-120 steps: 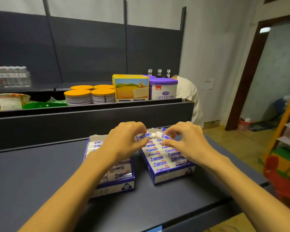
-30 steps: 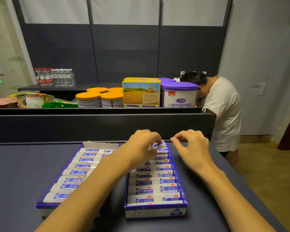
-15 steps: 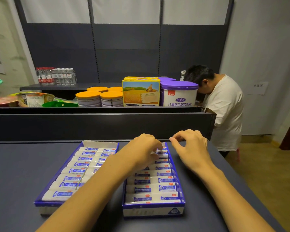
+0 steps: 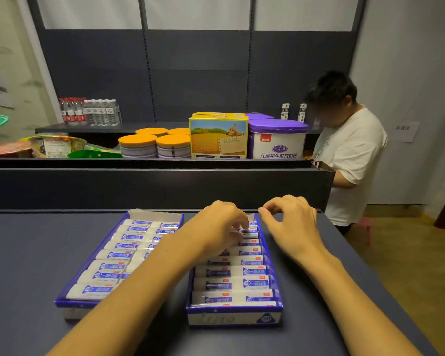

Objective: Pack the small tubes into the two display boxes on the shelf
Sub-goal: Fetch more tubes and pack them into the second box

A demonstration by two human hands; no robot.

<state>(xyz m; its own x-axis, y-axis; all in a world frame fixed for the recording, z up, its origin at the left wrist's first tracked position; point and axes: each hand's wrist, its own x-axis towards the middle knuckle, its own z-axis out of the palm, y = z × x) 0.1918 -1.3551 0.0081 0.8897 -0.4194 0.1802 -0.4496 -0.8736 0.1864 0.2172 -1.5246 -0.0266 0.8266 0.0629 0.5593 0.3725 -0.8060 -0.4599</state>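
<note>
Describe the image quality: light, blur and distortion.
Head view: dim, even indoor light; wide-angle bend curves the shelf edge and wall uprights; left hand slightly motion-blurred over the right display box; tube print there soft; left margin smeared.

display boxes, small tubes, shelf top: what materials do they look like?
Right display box and left display box: likely printed cardboard, with thin folded walls and a pale unprinted inner flap. Small tubes: seemingly plastic under a glossy clear wrap; highlights glint along them, but the core material is unclear. Shelf top: probably painted metal or laminate, dark, matte and even.
</note>
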